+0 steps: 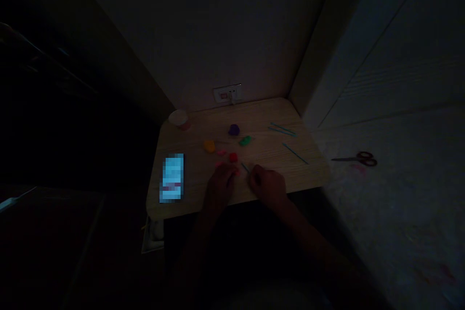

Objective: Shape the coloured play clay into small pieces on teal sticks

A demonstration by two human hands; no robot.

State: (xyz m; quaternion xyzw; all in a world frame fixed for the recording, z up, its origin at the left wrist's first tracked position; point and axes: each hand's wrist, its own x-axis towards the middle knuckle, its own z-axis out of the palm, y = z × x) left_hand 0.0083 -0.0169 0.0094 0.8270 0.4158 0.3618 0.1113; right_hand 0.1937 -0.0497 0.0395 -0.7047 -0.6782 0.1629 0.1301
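Over the near part of the small wooden table [196, 193], my left hand [221, 183] is closed on a pinkish-red lump [237, 172] that looks like modelling clay. My right hand [267, 182] is closed around a thin teal stick [245, 168], whose tip points up and left towards the other hand. Just beyond the fingers lie a red lump [233, 157] and a pink piece [221, 152]; another pink piece [219, 163] touches or nearly touches my left hand. Farther back are an orange lump [209, 146], a green lump [245, 141] and a purple lump [234, 130]. The light is very dim.
A lit phone [172, 178] lies on the table's left side, with a paper cup [179, 119] behind it. Teal sticks [295, 153] lie at the right. Scissors [358, 159] rest on a pale surface beyond the right edge. A wall socket [227, 93] is behind the table.
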